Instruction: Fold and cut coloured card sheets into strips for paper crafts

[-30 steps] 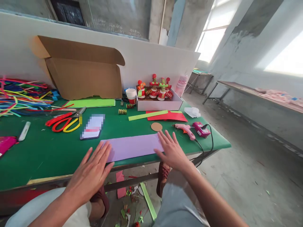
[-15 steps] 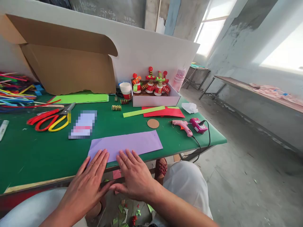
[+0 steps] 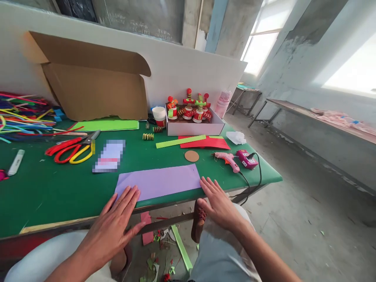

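A strip of purple paper (image 3: 164,181) lies flat near the front edge of the green table. My left hand (image 3: 113,219) rests on its left end, palm down, with fingers stretched and the thumb apart. At the strip's right end my right hand (image 3: 219,203) is open too, its fingertips at the paper's corner and nothing held. Just beyond the paper is a round brown cardboard disc (image 3: 191,156). A pink glue gun (image 3: 227,159) lies to the right, beside a purple plug adapter (image 3: 246,159).
Scissors (image 3: 73,149) and a blurred-out phone-shaped item (image 3: 109,156) lie left. Behind stand an open cardboard box (image 3: 96,90), paper cups (image 3: 159,115) and a white box (image 3: 194,128) holding red cup figures. Red paper (image 3: 204,143) lies mid-table. Paper scraps (image 3: 181,246) litter the floor.
My right hand has slid right along the purple paper, from its middle to its right end. My left hand stays on the left end. The view has shifted slightly.
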Tool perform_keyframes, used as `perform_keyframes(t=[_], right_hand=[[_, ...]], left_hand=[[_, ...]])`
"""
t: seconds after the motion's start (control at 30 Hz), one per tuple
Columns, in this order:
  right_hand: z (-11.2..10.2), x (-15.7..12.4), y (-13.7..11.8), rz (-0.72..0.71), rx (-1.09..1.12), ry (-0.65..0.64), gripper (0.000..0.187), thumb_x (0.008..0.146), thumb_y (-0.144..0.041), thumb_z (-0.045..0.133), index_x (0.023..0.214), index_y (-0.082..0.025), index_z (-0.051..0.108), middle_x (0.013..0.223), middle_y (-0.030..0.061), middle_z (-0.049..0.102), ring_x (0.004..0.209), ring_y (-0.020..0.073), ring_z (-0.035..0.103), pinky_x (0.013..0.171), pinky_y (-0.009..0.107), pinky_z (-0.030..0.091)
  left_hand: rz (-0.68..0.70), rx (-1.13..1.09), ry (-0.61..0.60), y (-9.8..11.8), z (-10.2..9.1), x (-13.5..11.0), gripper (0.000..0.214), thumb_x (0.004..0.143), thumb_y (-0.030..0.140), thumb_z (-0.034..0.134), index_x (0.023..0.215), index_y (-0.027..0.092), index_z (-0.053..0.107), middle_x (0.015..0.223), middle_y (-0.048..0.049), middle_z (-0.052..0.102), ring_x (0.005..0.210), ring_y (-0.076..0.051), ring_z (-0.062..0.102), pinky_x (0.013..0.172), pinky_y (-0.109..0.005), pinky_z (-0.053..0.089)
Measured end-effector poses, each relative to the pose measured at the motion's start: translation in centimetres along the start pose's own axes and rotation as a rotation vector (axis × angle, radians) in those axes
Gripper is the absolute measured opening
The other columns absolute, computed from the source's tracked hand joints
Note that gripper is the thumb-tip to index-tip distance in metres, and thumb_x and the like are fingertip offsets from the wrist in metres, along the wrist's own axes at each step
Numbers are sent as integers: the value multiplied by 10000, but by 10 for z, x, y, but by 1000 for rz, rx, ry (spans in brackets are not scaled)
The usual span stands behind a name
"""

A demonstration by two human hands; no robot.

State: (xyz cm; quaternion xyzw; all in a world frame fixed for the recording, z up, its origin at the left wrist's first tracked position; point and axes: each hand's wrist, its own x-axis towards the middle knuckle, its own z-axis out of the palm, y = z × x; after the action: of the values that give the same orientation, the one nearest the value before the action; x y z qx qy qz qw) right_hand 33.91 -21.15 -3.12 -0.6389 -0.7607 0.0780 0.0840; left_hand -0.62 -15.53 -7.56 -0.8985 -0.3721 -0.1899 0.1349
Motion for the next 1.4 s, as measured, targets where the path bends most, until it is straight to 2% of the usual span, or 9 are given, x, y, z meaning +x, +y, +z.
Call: perform_keyframes(t=[0.2,0.33,0.6,0.9,1.0,1.1,1.2,1.33,1.4], right_hand=[[-4,74,-60,-86,-14,134,563,1044,-315,328,1560,-88,350,1606,148,341,1530,271,234,1248,525,219],[19,107,-86,-86,-32,33,542,1032,-276,341,1536,-83,396,1581,155,385,1498,285,321,1217,514,285],[16,81,-36,53,-114,-38,683,1036,-485,346,1558,-45,332,1619,160,292,1516,306,265,1244,493,214],[16,56,-4,132,-182,8,664,1030,-480,305,1556,-78,354,1607,160,322,1503,307,307,1225,555,212],[12,38,20,246,-237,108,602,1019,-390,316,1499,-53,450,1564,172,411,1468,331,374,1211,573,228],[4,22,35,353,-259,393,587,1007,-395,318,1405,-36,559,1481,206,522,1429,376,425,1195,632,214],[-1,20,21,190,-122,581,473,1005,-445,368,1181,-199,732,1238,113,723,1357,371,515,1188,675,204],[-1,42,-32,-40,228,441,497,1012,-230,275,1356,-269,630,1191,51,741,977,209,732,964,408,557],[-1,61,-56,-150,310,360,501,1006,-208,283,1387,-254,606,1285,72,698,945,178,727,861,322,590]], left_hand=[[-136,-93,-157,12,5,77,539,1002,276,247,1497,167,432,1595,-101,416,1505,-267,321,1182,-517,338],[-133,-126,-267,22,28,108,541,978,249,284,1488,174,447,1548,-100,485,1462,-250,403,1158,-483,386],[-231,-13,-199,-7,29,53,777,980,617,244,1483,56,434,1558,-197,433,1467,-317,387,1185,-534,330],[-211,65,-61,-27,14,1,794,985,621,157,1501,75,415,1534,-194,476,1432,-323,440,1146,-538,365],[-187,60,-71,-41,1,-18,722,987,625,201,1461,167,496,1498,-130,539,1405,-312,479,1123,-545,390],[-198,38,-34,-47,-23,-31,542,991,579,322,1132,261,738,1324,-71,695,1344,-318,544,1065,-528,453],[-233,-18,78,-37,-43,-30,405,1005,407,397,938,281,776,1187,-54,759,1253,-286,617,1001,-452,512],[-183,-98,78,-18,-48,-13,445,998,251,336,1313,298,647,1490,-56,562,1326,-245,560,1002,-381,516],[-191,-140,85,-21,-46,-5,398,1003,296,371,1231,288,696,1316,-57,697,1199,-224,645,974,-356,526]])
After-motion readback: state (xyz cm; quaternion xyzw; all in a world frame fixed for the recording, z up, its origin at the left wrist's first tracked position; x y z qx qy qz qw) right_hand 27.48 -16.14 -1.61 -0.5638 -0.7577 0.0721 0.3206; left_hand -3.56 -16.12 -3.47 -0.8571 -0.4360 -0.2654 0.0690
